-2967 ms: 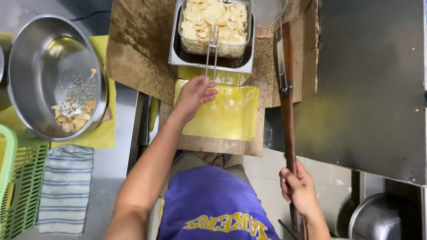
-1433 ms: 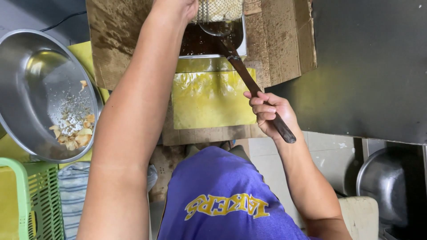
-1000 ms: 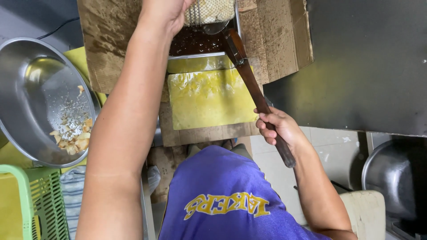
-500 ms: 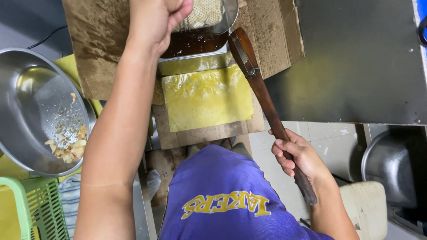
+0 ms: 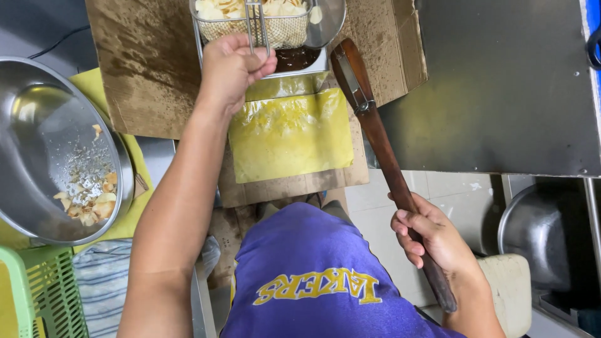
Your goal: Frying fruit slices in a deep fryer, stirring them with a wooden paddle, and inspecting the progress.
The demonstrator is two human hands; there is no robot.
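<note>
Left hand [image 5: 233, 69] now grips the basket [image 5: 260, 25] handle, lifting chips clear of oil; right hand [image 5: 432, 241] has lowered the clenched paddle [image 5: 375, 138].

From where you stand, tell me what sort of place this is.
Probably a small food stall or working kitchen that fries snacks. The left hand holds a wire fry basket of chips over dark oil, a steel bowl holds fried bits, and oil-stained cardboard lines the counter.

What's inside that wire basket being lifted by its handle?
The wire basket, held by the left hand, is piled with pale yellow fried chips. Dark oil shows beneath it in the fryer. The top of the pile is cut off by the frame.
</note>
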